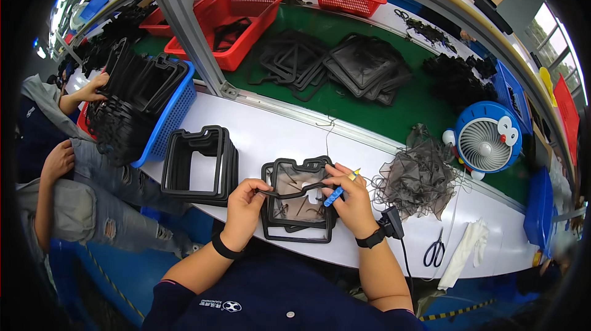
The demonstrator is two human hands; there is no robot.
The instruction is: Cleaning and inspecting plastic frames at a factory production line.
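Observation:
My left hand [245, 205] pinches the near edge of a black frame [289, 195] with a notched side and dark see-through mesh inside. At the frame's other end, my right hand [352, 202] grips it and also holds a slim blue tool [333, 196], whose kind I cannot make out. A pale yellow tip [354, 174] shows above the fingers. Under the held frame lie more black frames [298, 238] on the white table. To the left stands a neat stack of black frames [232, 168]. A tangled heap of dark mesh scraps [417, 177] lies right of my right hand.
Black-handled scissors [434, 252] and a white glove [463, 254] lie at right, near a blue fan [486, 137]. A blue basket [173, 109] of frames stands left, by a co-worker's hand [93, 88]. Mesh panels [367, 63] and a red bin [255, 35] sit beyond a metal post [184, 23].

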